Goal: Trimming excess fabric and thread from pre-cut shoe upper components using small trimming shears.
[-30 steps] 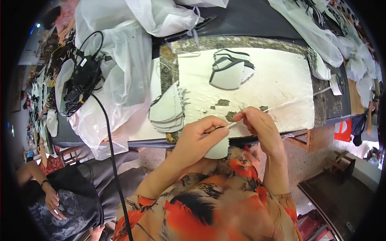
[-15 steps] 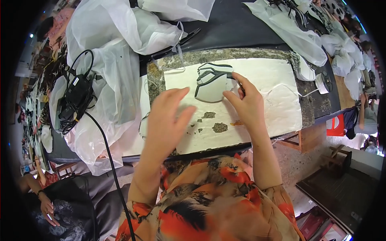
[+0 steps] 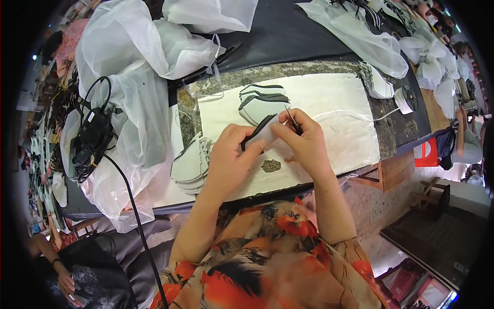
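Over the middle of the white sheet (image 3: 339, 98), my left hand (image 3: 234, 157) pinches a white cut panel (image 3: 265, 135) with a black strip along its edge. My right hand (image 3: 306, 144) meets the panel's far end with thumb and finger, and small dark scissors (image 3: 294, 122) stick out of its grip, tips up. Just beyond both hands lies a small pile of similar black-edged panels (image 3: 262, 103), partly overlapped by the held one. To the left of my left hand a fanned stack of white panels (image 3: 190, 167) rests at the sheet's edge.
Under the sheet is a mottled board (image 3: 242, 76). White plastic bags (image 3: 123, 98) and a black adapter with cable (image 3: 92, 126) sit at left. At right stand a white spool (image 3: 406, 99) and more white panels (image 3: 378, 81). Another person's hand (image 3: 67, 283) shows lower left.
My left hand has come right and now holds a panel with the right hand, nearer to me than the pile. The view has shifted slightly, uncovering the left stack.
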{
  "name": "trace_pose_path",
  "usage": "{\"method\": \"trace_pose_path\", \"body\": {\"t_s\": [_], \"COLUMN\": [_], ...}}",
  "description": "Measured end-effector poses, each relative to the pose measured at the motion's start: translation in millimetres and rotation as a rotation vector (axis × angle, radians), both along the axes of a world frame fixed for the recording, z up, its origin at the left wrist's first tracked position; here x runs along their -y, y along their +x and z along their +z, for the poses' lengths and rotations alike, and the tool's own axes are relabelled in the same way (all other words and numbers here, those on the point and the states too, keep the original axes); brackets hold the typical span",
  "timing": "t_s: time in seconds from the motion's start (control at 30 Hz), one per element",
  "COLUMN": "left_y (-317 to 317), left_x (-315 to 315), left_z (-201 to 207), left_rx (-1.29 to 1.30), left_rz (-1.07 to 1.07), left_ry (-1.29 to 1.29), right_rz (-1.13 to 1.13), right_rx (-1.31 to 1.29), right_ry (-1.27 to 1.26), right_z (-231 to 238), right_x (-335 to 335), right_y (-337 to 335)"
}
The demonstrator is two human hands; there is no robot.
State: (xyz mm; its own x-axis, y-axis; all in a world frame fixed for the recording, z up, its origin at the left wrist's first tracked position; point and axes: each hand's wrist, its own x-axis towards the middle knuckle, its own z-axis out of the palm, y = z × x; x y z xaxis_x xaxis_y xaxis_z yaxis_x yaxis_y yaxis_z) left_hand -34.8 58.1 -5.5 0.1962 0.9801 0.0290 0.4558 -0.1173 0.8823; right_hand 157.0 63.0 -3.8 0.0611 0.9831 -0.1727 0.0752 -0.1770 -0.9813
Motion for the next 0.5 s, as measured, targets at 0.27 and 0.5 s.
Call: {"method": "trace_pose_path", "body": {"t_s": [0.27,0.5], "left_y": [-4,4], "left_x": [11,11], "left_z": [7,-1], "left_rx": [0.613,0.782], "left_rz": [-0.086,-0.068], "left_ry": [-0.728,-0.882], "right_rz": [-0.051,0.079], "right_rx": [0.115,0.157], "right_ry": [0.042,0.172], "right_z": [6,-4], "right_x": [34,50], "right_y": [3,19]}}
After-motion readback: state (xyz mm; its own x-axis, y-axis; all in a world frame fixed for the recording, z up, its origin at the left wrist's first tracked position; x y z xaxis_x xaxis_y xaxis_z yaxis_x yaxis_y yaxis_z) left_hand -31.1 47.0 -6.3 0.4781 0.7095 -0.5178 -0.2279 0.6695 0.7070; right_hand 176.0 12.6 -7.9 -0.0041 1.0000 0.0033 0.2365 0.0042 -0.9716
